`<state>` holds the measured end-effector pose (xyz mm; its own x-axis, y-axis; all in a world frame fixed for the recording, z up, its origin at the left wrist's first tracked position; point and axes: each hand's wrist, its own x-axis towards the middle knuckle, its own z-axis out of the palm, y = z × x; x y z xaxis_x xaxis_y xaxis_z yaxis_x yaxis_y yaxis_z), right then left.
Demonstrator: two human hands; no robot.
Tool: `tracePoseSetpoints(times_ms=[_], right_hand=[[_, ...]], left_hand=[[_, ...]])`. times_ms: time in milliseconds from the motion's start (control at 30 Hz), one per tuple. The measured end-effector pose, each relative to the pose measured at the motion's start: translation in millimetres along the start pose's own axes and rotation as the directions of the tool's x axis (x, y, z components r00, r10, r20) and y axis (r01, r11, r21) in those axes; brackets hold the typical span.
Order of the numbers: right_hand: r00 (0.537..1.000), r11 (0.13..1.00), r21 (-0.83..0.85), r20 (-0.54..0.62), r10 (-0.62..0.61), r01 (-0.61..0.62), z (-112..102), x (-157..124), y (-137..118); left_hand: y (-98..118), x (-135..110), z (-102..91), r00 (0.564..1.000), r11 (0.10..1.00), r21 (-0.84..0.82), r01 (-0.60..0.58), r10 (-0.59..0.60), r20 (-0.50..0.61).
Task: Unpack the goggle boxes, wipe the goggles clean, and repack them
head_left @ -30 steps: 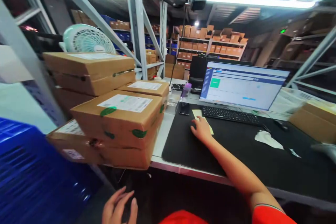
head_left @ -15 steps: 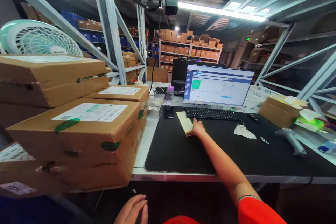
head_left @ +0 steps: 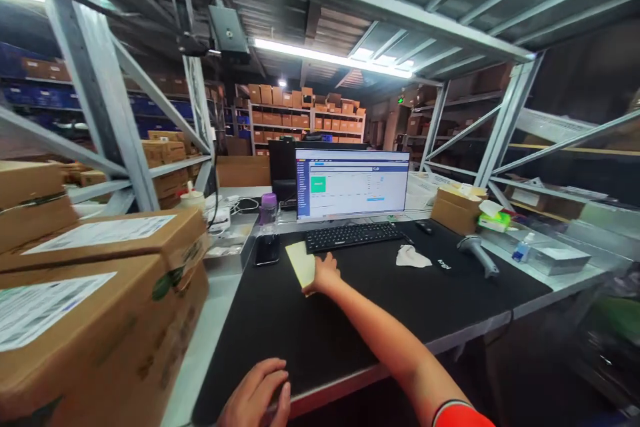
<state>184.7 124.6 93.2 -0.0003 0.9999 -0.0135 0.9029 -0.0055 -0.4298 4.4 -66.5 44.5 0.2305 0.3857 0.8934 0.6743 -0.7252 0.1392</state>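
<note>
Across the black desk mat [head_left: 360,320], my right hand [head_left: 327,273] reaches to a pale yellow paper slip [head_left: 300,263]. Its thumb and fingers close on the slip's near right part, and the slip lies flat just left of the black keyboard [head_left: 355,236]. My left hand [head_left: 257,392] is low in the view by the table's front edge, holding nothing, its fingers loosely apart. A black phone [head_left: 267,250] lies left of the slip. Behind the phone stands a bottle with a purple lid [head_left: 269,209].
Taped cardboard boxes [head_left: 115,320] crowd the left side. A lit monitor [head_left: 353,187] stands behind the keyboard. To the right are a crumpled tissue [head_left: 413,257], a mouse [head_left: 424,227], a barcode scanner [head_left: 479,256], an open carton [head_left: 455,211] and a small bottle [head_left: 523,247].
My view has turned right and come closer to the desk, so the boxes shift left. My right hand stays at the yellow slip. My left hand now appears over the mat's near edge.
</note>
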Motion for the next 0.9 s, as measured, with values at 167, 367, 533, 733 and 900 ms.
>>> tracePoseSetpoints(times_ms=[167,367,533,733,900], right_hand=[[0.980,0.979,-0.053,-0.011,-0.198,0.197,-29,-17,59],[0.982,0.995,-0.097,-0.186,-0.032,0.014,-102,-36,225],[0.931,0.985,-0.084,-0.347,0.114,-0.152,-147,-26,331],[0.961,0.994,-0.089,-0.276,0.033,-0.060,-144,11,360],[0.969,0.978,-0.189,-0.213,-0.127,0.086,-133,35,346]], left_hand=[[-19,49,55.3,0.973,0.991,-0.006,0.135,-0.131,0.192],[-39,93,133.0,0.860,0.975,0.085,0.207,-0.223,0.459],[-54,101,185.3,0.855,0.971,0.112,0.211,-0.239,0.460],[-82,77,189.8,0.892,0.943,0.160,0.291,-0.328,0.311],[-90,77,181.2,0.841,0.863,0.220,0.455,-0.497,0.214]])
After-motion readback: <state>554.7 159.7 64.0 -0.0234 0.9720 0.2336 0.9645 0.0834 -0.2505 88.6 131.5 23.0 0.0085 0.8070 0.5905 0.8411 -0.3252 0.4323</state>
